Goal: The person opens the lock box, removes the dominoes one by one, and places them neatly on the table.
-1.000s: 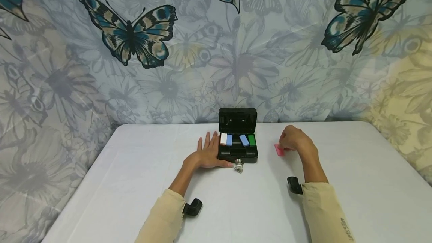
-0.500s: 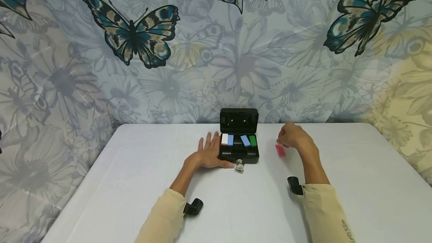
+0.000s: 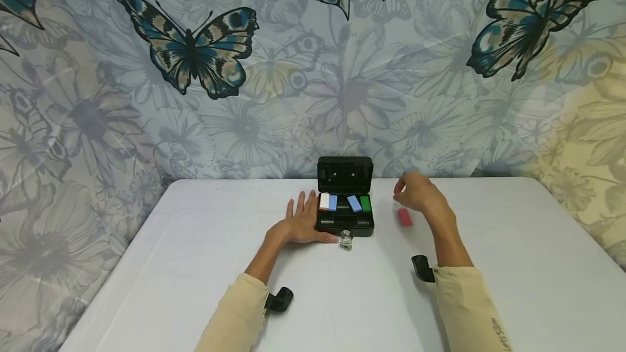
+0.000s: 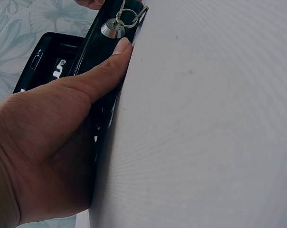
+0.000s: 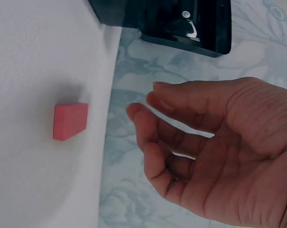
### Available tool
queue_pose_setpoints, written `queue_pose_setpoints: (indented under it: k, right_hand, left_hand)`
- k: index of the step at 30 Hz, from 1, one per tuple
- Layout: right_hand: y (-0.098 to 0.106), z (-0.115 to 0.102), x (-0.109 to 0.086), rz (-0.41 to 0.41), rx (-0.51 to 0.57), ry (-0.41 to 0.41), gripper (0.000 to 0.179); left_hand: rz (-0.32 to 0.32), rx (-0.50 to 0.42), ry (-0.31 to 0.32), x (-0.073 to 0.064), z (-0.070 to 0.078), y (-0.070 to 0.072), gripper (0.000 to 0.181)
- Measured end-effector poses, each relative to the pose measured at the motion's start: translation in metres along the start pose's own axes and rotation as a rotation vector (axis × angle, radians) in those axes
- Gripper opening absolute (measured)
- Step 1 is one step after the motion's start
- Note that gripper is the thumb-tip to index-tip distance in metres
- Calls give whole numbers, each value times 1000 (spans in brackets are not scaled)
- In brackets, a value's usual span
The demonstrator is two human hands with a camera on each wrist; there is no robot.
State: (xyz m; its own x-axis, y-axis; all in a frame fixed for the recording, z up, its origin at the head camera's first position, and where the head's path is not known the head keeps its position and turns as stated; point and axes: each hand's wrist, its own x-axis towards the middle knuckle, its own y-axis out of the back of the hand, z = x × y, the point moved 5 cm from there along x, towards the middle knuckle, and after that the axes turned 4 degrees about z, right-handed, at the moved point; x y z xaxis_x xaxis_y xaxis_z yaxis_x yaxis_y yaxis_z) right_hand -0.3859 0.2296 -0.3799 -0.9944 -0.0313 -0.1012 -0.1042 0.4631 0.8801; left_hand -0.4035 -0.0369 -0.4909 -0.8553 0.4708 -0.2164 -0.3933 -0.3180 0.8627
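Note:
A small black lockbox (image 3: pixel 359 230) stands with its lid (image 3: pixel 344 170) raised. Its compartments hold a white block (image 3: pixel 324 201), two blue blocks (image 3: pixel 354 203) and a green block (image 3: pixel 365 203). My left hand (image 3: pixel 299 227) rests with straight fingers along the box's left side, its thumb against the front near the keys (image 3: pixel 346 242) hanging at the lock (image 4: pixel 113 28). Right of the box, a red block (image 3: pixel 405 217) lies on the table. Just beyond the block, my right hand (image 3: pixel 419 193) is raised; in the right wrist view its loosely curled fingers (image 5: pixel 155 164) hold nothing.
A white cloth covers the table (image 3: pixel 195 265). Right behind the box and the table's far edge hangs a butterfly-patterned backdrop (image 3: pixel 274 140). Black wrist cameras (image 3: pixel 423 269) stick out from both sleeves.
My right hand has let go of the red block and drawn up and left from it, leaving it on the table. The left hand and the box stay put.

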Motion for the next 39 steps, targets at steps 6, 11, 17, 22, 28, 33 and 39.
queue_pose_setpoints:
  k: [6,11,17,22,28,33,39]
  right_hand:
    - [-2,-5,1,-6,17,17,22]
    - [-2,-8,1,-12,50,46,22]
    - [-3,-10,2,-9,77,70,23]
    - [-3,-14,3,8,82,100,24]
    - [-4,-18,3,17,94,130,23]
    - [-6,-21,5,24,111,134,21]
    - [-8,-24,5,29,133,144,20]
  left_hand:
    - [-2,-1,3,1,-2,-1,130]
    - [1,-5,0,1,-3,-1,130]
    - [-2,-1,3,2,-3,-1,131]
    - [2,13,1,3,-3,-1,130]
    - [-7,8,6,1,-2,-1,130]
    - [1,-12,-5,0,0,0,130]
    - [-2,-11,-6,-3,3,2,129]
